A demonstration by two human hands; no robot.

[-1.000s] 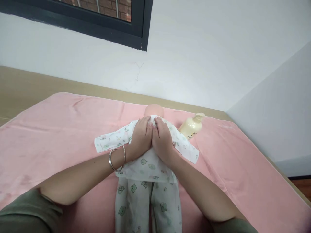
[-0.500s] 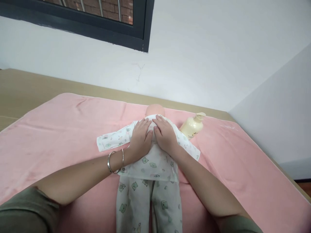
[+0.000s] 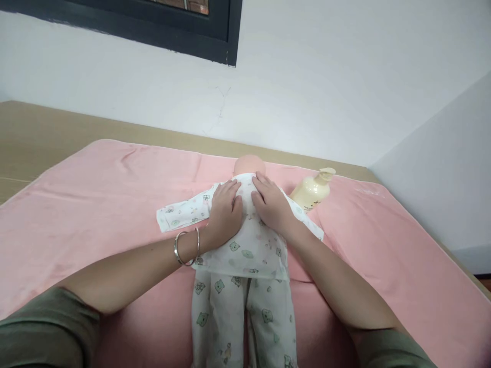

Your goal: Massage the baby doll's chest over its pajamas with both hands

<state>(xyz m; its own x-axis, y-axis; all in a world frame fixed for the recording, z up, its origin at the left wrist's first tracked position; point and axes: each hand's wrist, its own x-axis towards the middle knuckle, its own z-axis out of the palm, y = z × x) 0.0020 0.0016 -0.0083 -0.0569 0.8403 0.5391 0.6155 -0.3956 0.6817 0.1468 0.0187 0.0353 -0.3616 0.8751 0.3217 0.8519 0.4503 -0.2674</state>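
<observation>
A doll (image 3: 245,250) in white clothes printed with small green animals lies on a pink cloth (image 3: 134,179), its bald head at the far end and its sleeves spread out. My left hand (image 3: 226,212) rests flat on the left side of its upper body, fingers pointing away from me. On the right side of the upper body lies my right hand (image 3: 272,204), its fingers also spread on the fabric. Neither hand grips anything. Two silver bangles circle my left wrist. The doll's face cannot be seen.
A cream pump bottle (image 3: 312,190) stands tilted just beyond the doll's right-hand sleeve. The cloth covers much of a wooden surface (image 3: 49,122). Behind it rises a white wall (image 3: 307,92) with a dark window frame (image 3: 184,41) at the upper left.
My hands have moved slightly apart on the doll's upper body, the right one outward. The whole view has shifted a little, so the doll and bottle appear higher and farther right.
</observation>
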